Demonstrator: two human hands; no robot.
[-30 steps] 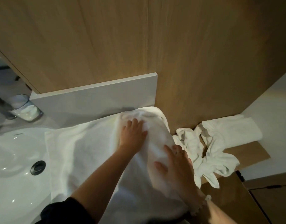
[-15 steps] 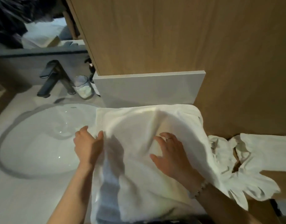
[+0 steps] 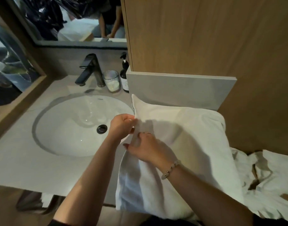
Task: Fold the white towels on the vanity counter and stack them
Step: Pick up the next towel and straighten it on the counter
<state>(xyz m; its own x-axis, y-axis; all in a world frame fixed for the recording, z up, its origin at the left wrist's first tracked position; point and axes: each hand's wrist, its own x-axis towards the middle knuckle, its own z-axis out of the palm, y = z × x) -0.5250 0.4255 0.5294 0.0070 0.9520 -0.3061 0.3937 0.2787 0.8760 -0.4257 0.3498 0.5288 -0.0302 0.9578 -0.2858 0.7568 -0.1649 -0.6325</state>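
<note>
**A:** So, where does the big white terry towel (image 3: 188, 144) lie?

**B:** On the right end of the pale grey stone vanity counter (image 3: 17, 160), just right of the oval white sink basin (image 3: 66, 128). Its long axis runs back to front. The far short edge sits against the grey upstand (image 3: 180, 88) at the counter's back edge, and the near end droops over the front edge.

**A:** And the hands?

**B:** Both are at its left long edge, by the basin's rim. The left hand (image 3: 122, 126) has its fingers curled round a lifted bit of that edge. The right hand (image 3: 148, 149) (a pale beaded bracelet (image 3: 171, 168) on its wrist) pinches the same edge a little nearer the front.

**A:** Any other towels?

**B:** A crumpled heap of white towels (image 3: 270, 173) lies just beside the big one, past the counter's right end.

**A:** And at the back edge?

**B:** A black tap (image 3: 89, 69), a clear glass tumbler (image 3: 112, 80) and a dark pump bottle (image 3: 124, 75) stand in a row behind the basin.
</note>
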